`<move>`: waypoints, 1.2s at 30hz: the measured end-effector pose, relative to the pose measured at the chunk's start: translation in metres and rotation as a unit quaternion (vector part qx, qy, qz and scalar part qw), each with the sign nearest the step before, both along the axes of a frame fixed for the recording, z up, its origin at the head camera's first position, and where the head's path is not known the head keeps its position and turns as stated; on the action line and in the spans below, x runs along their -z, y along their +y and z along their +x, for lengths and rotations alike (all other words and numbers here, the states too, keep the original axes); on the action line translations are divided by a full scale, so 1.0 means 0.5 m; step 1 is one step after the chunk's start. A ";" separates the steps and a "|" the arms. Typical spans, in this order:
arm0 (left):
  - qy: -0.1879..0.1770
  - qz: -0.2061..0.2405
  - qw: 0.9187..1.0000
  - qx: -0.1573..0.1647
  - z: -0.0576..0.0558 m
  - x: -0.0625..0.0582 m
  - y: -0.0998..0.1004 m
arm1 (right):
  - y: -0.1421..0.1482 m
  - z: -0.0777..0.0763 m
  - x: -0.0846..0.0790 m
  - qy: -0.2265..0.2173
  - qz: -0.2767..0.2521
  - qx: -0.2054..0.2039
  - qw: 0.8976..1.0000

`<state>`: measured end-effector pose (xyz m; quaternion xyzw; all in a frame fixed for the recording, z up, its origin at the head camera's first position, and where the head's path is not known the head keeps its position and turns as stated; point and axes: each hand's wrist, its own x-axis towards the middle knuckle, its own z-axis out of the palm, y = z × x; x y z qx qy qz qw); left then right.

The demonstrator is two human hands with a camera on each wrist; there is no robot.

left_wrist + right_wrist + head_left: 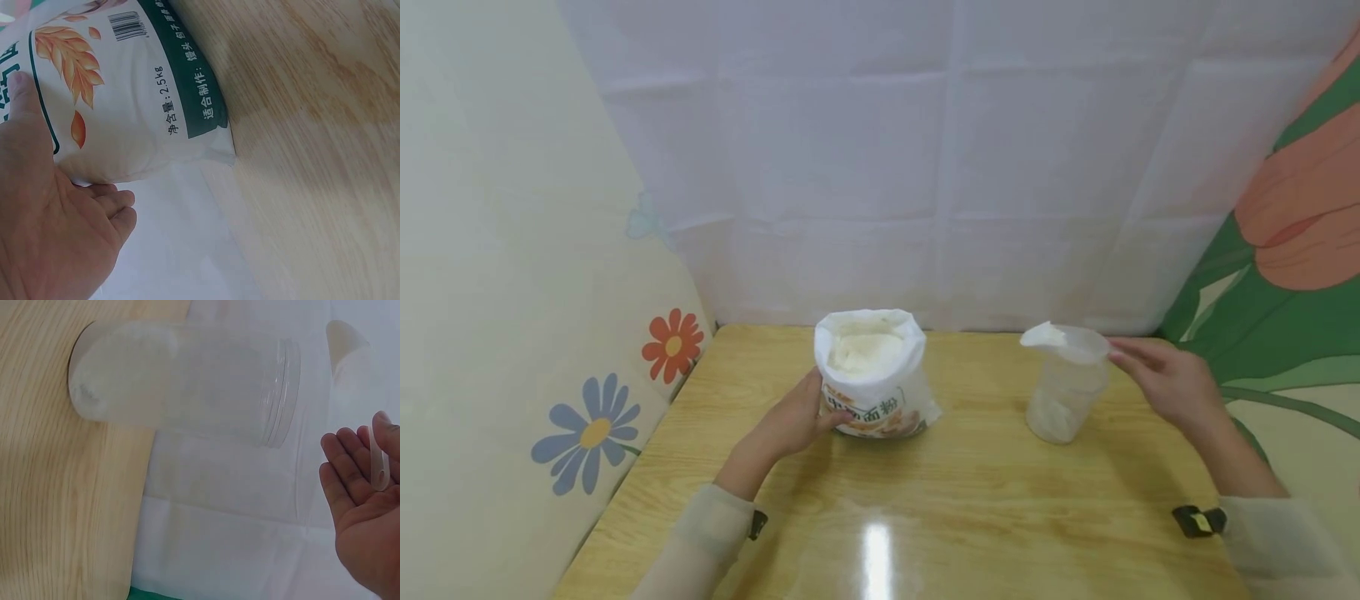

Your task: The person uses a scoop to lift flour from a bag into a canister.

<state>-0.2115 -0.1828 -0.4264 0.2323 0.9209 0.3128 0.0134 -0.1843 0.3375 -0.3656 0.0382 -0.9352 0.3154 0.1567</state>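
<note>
An opened bag of flour (880, 400) stands upright on the table, its top rolled outward and pale flour (867, 354) showing inside. My left hand (793, 417) holds the bag's left side. In the left wrist view its thumb (25, 100) lies on the printed front and the other fingers reach behind the lower edge. To the right stands a clear plastic jar (1063, 404) without a lid, with some white powder (119, 375) in its bottom. My right hand (1176, 383) pinches the handle of a white scoop (1043, 335), whose bowl hovers above the jar's mouth.
Under everything is a wood-grain table (985, 508). A pale cloth (835, 167) hangs along its back edge. Printed flower hangings border both sides, including a large tulip hanging (1300, 208) on the right.
</note>
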 end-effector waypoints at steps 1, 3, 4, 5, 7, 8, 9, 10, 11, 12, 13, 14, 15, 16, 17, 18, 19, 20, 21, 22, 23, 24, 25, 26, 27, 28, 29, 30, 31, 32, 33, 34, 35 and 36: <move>-0.001 0.002 1.000 0.000 0.000 0.000 0.000 | 0.004 0.001 -0.001 0.001 0.002 0.002 1.000; -0.003 0.002 1.000 -0.001 0.001 -0.003 0.001 | 0.009 0.003 -0.001 -0.003 0.006 0.004 1.000; -0.004 0.002 1.000 -0.003 0.001 -0.003 0.001 | 0.012 0.004 -0.001 -0.004 0.009 0.006 1.000; -0.005 0.001 1.000 -0.003 0.001 -0.003 0.001 | 0.015 0.005 0.000 -0.006 0.008 0.008 1.000; -0.005 -0.002 1.000 -0.006 0.001 -0.002 0.001 | 0.021 0.007 0.001 -0.013 0.005 0.012 1.000; -0.005 -0.004 1.000 -0.007 0.000 -0.001 0.000 | 0.024 0.009 0.001 -0.020 0.002 0.012 1.000; -0.006 -0.005 1.000 -0.007 0.000 -0.001 0.000 | 0.028 0.010 0.001 -0.028 -0.004 0.011 1.000; -0.006 -0.006 1.000 -0.008 0.000 0.000 0.000 | 0.031 0.012 0.002 -0.037 -0.009 0.014 0.999; -0.006 -0.007 1.000 -0.008 -0.001 0.000 0.000 | 0.034 0.013 0.002 -0.048 -0.015 0.014 0.999; -0.007 -0.007 1.000 -0.009 -0.001 0.000 0.000 | 0.039 0.015 0.002 -0.056 -0.016 0.015 0.998; -0.008 -0.006 1.000 -0.009 -0.001 -0.001 0.000 | 0.042 0.016 0.003 -0.065 -0.018 0.016 0.998; -0.008 -0.005 1.000 -0.010 -0.002 -0.001 0.001 | 0.046 0.018 0.003 -0.072 -0.018 0.018 0.997; -0.008 -0.003 1.000 -0.009 -0.002 -0.002 0.001 | 0.049 0.019 0.003 -0.077 -0.020 0.020 0.997; -0.008 -0.003 1.000 -0.009 -0.002 -0.003 0.001 | 0.053 0.020 0.004 -0.079 -0.019 0.022 0.996; -0.008 -0.002 1.000 -0.010 -0.003 -0.003 0.001 | 0.056 0.021 0.005 -0.080 -0.016 0.024 0.996; -0.009 -0.001 1.000 -0.010 -0.003 -0.003 0.001 | 0.059 0.023 0.005 -0.081 -0.015 0.024 0.996; -0.010 -0.001 1.000 -0.010 -0.003 -0.003 0.001 | 0.061 0.024 0.005 -0.082 -0.016 0.024 0.996; -0.011 -0.001 1.000 -0.011 -0.004 -0.003 0.001 | 0.064 0.025 0.005 -0.083 -0.015 0.025 0.996; -0.010 -0.002 1.000 -0.012 -0.004 -0.002 0.000 | 0.066 0.027 0.006 -0.084 -0.015 0.024 0.996; -0.012 -0.005 1.000 -0.014 -0.004 -0.001 0.000 | 0.069 0.028 0.006 -0.085 -0.013 0.023 0.996; -0.012 -0.004 1.000 -0.014 -0.004 -0.001 0.000 | 0.072 0.030 0.006 -0.086 -0.012 0.023 0.996; -0.011 -0.003 1.000 -0.013 -0.005 0.000 -0.001 | 0.074 0.031 0.007 -0.086 -0.012 0.024 0.996; -0.011 -0.003 1.000 -0.012 -0.005 0.001 -0.001 | 0.077 0.033 0.008 -0.085 -0.010 0.025 0.996; -0.011 -0.002 1.000 -0.012 -0.005 0.001 -0.001 | 0.079 0.034 0.009 -0.084 -0.008 0.026 0.996; -0.011 -0.001 1.000 -0.011 -0.005 0.002 -0.001 | 0.082 0.036 0.011 -0.081 -0.006 0.027 0.996; -0.011 0.001 1.000 -0.009 -0.006 0.002 -0.001 | 0.085 0.037 0.012 -0.079 -0.004 0.029 0.996; -0.011 0.002 1.000 -0.008 -0.005 0.003 -0.001 | 0.088 0.038 0.014 -0.078 -0.002 0.031 0.997; -0.012 0.002 1.000 -0.007 -0.006 0.003 -0.001 | 0.091 0.038 0.016 -0.078 -0.002 0.031 0.997; -0.012 0.002 1.000 -0.007 -0.005 0.003 0.000 | 0.095 0.039 0.017 -0.078 -0.001 0.030 0.996; -0.012 0.001 1.000 -0.007 -0.005 0.003 0.000 | 0.097 0.039 0.018 -0.079 0.000 0.030 0.996; -0.012 0.001 1.000 -0.007 -0.005 0.003 0.000 | 0.100 0.040 0.019 -0.078 0.006 0.032 0.996; -0.011 0.000 1.000 -0.007 -0.004 0.002 0.000 | 0.102 0.040 0.019 -0.080 0.008 0.031 0.996; -0.011 -0.001 1.000 -0.007 -0.004 0.002 0.000 | 0.104 0.041 0.020 -0.081 0.010 0.030 0.996; -0.011 -0.001 1.000 -0.007 -0.004 0.001 0.001 | 0.106 0.041 0.020 -0.080 0.011 0.028 0.996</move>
